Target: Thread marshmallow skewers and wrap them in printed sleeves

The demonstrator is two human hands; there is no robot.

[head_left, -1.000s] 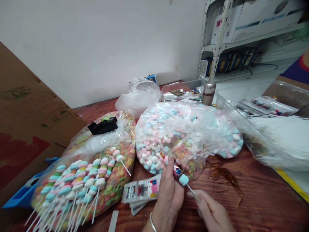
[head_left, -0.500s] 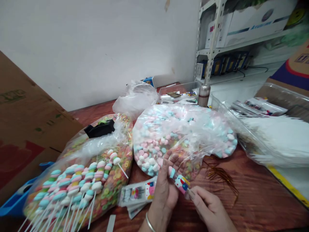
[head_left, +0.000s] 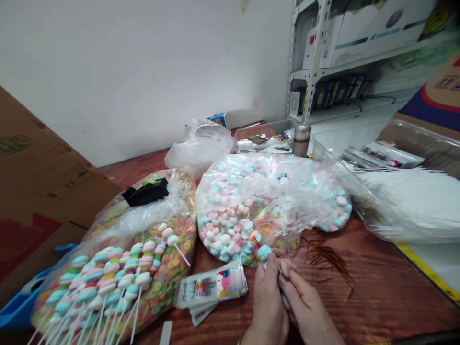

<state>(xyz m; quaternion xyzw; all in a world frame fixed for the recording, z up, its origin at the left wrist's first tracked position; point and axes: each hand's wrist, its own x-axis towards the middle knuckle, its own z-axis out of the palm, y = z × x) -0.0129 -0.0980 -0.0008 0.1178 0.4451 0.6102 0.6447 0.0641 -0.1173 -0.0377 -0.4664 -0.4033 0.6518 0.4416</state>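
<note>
My left hand [head_left: 268,302] is closed around the lower end of a marshmallow skewer [head_left: 263,252], whose pink, white and blue candies stick out beyond the fingertips in a clear wrapper. Pressed against it, my right hand [head_left: 302,297] pinches at the same end. A small gold-coloured bit shows between the fingertips; the fingers hide the rest of the stick and wrapper. Left of my hands lies a stack of printed clear bags [head_left: 212,287]. Gold twist ties [head_left: 328,258] are scattered to the right.
Finished-looking marshmallow skewers [head_left: 104,278] lie on a bag of ring candies [head_left: 183,235] at left, near a black tape dispenser [head_left: 146,192]. A large bag of marshmallows [head_left: 233,191] sits ahead. At right, a clear bin [head_left: 362,211] holds white sticks [head_left: 413,196]. A metallic bottle [head_left: 301,140] stands behind.
My left hand has moved right and closed round the wrapped skewer's lower end. My right hand has come in against it, and the dotted part of the wrapper is now covered.
</note>
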